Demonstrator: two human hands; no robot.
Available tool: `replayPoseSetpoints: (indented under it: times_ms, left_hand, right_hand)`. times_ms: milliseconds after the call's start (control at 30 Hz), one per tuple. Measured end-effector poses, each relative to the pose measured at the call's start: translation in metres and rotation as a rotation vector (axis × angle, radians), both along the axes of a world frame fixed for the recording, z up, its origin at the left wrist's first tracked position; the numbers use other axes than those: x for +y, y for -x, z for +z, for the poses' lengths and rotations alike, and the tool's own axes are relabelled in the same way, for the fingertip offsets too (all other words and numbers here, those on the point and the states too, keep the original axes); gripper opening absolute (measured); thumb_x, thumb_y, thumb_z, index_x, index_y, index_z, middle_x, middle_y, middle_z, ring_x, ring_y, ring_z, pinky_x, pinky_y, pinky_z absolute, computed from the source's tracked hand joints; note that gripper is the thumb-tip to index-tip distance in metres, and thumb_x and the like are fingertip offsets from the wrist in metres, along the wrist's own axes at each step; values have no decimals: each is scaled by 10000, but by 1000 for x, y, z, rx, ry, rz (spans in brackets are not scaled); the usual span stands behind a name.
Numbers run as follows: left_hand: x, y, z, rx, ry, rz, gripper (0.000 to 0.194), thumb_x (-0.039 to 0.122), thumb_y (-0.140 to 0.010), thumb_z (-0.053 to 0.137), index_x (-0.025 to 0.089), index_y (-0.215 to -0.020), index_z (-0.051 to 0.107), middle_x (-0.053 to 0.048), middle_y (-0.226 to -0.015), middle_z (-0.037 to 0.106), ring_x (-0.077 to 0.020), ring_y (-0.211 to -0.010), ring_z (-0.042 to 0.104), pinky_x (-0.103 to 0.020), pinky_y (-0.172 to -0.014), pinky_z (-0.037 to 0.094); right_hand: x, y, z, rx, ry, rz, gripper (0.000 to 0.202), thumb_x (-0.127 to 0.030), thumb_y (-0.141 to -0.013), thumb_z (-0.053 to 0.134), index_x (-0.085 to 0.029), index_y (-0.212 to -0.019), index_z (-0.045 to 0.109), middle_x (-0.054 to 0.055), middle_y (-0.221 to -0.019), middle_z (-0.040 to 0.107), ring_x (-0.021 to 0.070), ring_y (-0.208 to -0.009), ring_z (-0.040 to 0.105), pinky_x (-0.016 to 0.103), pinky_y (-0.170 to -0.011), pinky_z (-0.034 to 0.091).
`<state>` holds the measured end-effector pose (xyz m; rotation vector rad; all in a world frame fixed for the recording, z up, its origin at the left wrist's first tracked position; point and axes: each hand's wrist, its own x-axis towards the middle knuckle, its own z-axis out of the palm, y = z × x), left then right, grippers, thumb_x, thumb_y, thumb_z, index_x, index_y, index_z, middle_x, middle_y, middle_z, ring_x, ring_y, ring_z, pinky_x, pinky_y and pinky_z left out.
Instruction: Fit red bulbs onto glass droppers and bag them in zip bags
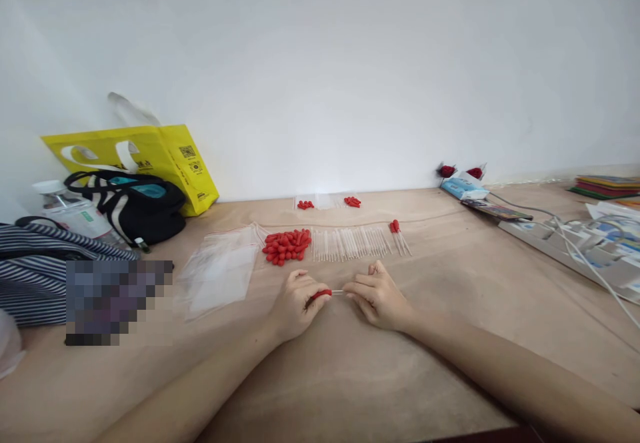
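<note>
Head view: left fingers pinched on red piece, right fingers on thin stick, bare tabletop nearer.

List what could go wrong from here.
The thin stick between the red piece in the left hand and the right hand might bend if pressed off line. The right hand is near the row of clear sticks and could disturb it. Pieces might roll off the red pile.

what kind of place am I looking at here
Probably a work table against a wall, perhaps at home or in a small workshop: there's a pile of red pieces, a row of thin sticks and a power strip.
</note>
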<state>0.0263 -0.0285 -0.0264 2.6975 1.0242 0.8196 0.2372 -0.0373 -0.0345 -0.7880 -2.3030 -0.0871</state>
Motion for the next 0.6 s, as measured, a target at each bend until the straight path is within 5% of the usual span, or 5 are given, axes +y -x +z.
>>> replayPoseSetpoints:
  times_ms: [400, 600]
  left_hand:
    - [-1, -2, 2, 27, -49, -48, 178, 243, -857, 426, 188, -815, 589, 8, -667, 625, -127, -661, 568, -374, -875, 293]
    - [2, -1, 3, -5, -51, 7, 192, 235, -859, 426, 200, -832, 613, 1, -697, 648, -137, -704, 576, -390, -889, 288]
  right_hand:
    - [1, 2, -1, -15, 22, 9, 243, -162, -865, 362, -160, -838, 604, 6, -646, 589, 102, -559, 416, 304, -669, 227]
    - [9, -4, 5, -89, -26, -40, 212, -207, -874, 411, -195, -895, 621, 20, -754, 612, 122, -707, 477, 310, -703, 224]
